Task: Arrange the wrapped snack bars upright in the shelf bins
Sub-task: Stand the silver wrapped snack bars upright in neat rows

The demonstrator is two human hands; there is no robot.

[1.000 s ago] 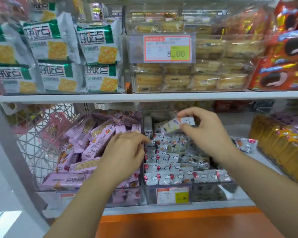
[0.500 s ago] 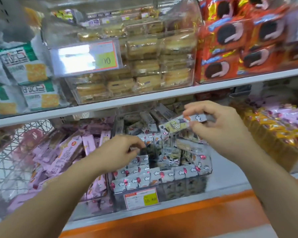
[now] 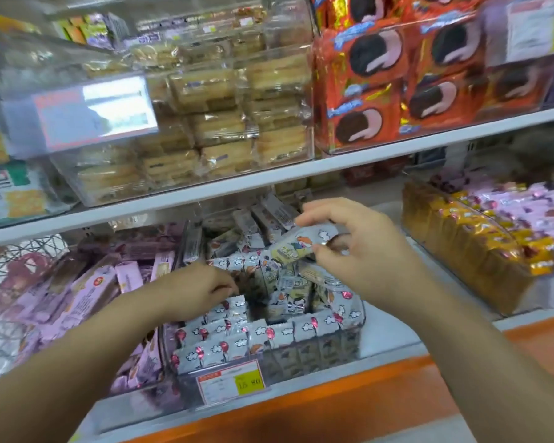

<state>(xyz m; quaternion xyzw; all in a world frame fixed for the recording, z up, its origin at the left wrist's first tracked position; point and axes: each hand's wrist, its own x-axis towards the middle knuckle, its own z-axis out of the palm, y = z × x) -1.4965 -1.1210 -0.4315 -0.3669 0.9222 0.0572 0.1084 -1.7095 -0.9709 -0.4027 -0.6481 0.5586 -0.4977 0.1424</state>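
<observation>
My right hand [image 3: 365, 260] pinches one snack bar [image 3: 296, 246] between thumb and fingertips, the other fingers loosely spread. The bar lies almost flat, tilted down to the left, in the middle of the frame above the clear bin [image 3: 304, 362]. Compared with a second ago it is in the same pinch and at much the same height; it has not gone down yet.

What has changed is my left hand [image 3: 199, 290]. It was at the bin's left edge, next to the purple packets [image 3: 90, 292]; now it reaches further into the bin, fingers curled down at the dark gap [image 3: 253, 303] behind the front rows [image 3: 224, 343]. I cannot tell whether those fingers hold a bar or only push the neighbours aside. My view has also swung, so the bin now sits lower centre.

I judge that the left hand is keeping a slot open, and the held bar must next be turned on end and slid in. The bars at the back lean loosely and may topple.
</observation>
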